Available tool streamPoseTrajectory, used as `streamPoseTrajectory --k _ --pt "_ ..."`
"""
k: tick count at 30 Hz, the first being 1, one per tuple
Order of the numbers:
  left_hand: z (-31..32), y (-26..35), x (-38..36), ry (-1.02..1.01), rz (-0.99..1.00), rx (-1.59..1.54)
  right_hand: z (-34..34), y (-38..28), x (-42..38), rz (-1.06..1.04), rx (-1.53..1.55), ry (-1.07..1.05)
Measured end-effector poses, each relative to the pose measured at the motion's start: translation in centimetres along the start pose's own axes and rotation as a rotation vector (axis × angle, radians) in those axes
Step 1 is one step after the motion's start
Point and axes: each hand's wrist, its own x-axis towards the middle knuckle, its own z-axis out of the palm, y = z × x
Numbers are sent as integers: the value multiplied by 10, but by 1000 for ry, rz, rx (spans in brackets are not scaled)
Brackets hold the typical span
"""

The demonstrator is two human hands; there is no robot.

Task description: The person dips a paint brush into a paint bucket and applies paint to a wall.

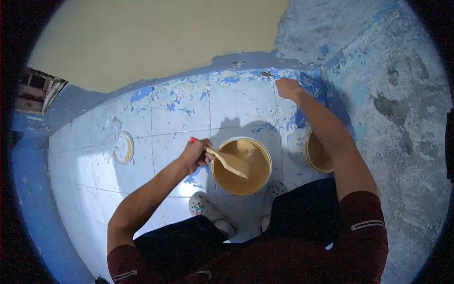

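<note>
My left hand is closed around the red-tipped handle of a flat paintbrush, whose broad end is coated in tan paint. That end is over the round bucket, which holds smooth tan paint. My right hand is stretched forward near the foot of the wall, fingers curled closed. A small dark object lies just beyond it; whether the hand holds anything is hidden.
A second container of tan material stands by the right wall, partly behind my forearm. A tan-smeared lid lies at left. Paint flakes litter the tiles along the half-painted wall. My shoes flank the bucket.
</note>
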Motion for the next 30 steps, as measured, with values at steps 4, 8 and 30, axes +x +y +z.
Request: streamPoseTrajectory --k 4,8,30 --pt "-5 9 1 -30 -54 40 32 -3 41 202 231 409" --pt "-7 8 2 -51 -13 102 64 -18 46 191 32 476" --pt "19 -17 0 -236 -2 37 -225 -49 -538 833 -364 1009"
